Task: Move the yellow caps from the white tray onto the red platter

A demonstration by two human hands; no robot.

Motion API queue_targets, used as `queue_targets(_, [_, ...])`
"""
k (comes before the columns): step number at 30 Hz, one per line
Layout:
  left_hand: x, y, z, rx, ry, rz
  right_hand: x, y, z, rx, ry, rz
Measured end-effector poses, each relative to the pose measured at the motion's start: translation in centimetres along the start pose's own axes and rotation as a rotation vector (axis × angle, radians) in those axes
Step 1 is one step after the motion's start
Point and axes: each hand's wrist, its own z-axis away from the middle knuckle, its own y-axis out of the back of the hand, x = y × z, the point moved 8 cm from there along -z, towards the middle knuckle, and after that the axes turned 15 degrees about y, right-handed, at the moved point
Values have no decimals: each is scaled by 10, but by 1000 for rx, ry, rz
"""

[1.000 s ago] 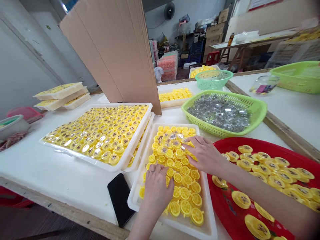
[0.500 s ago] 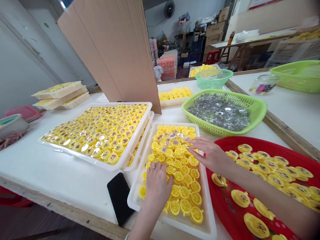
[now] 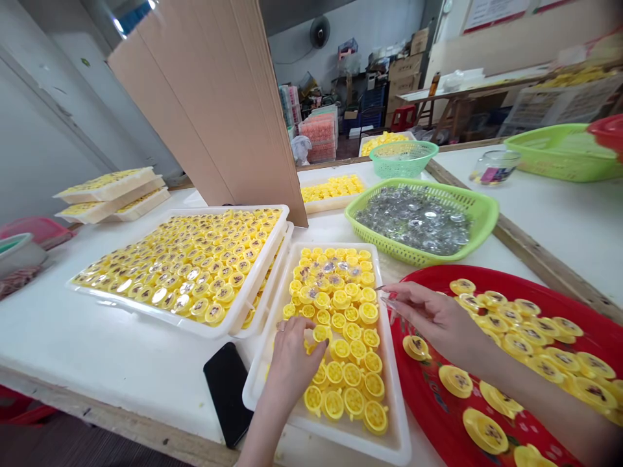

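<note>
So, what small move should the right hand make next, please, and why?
Probably swing the right hand over the white tray and seat the clear piece it seems to pinch on a bare yellow cap: far rows already look covered, near rows bare, left hand resting there.

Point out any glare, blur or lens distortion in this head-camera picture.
Head view: even light, soft shadows; bright glare specks on the clear pieces in the green basket and on the caps in the full tray; the fingertips of the right hand smear slightly; the wide-angle lens slants the cardboard sheet and stretches the corners.
</note>
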Motion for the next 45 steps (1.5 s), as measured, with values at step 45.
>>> queue_targets(45, [45,-88,78,-521,416,1433,-13,-46,100,417,-377,-731])
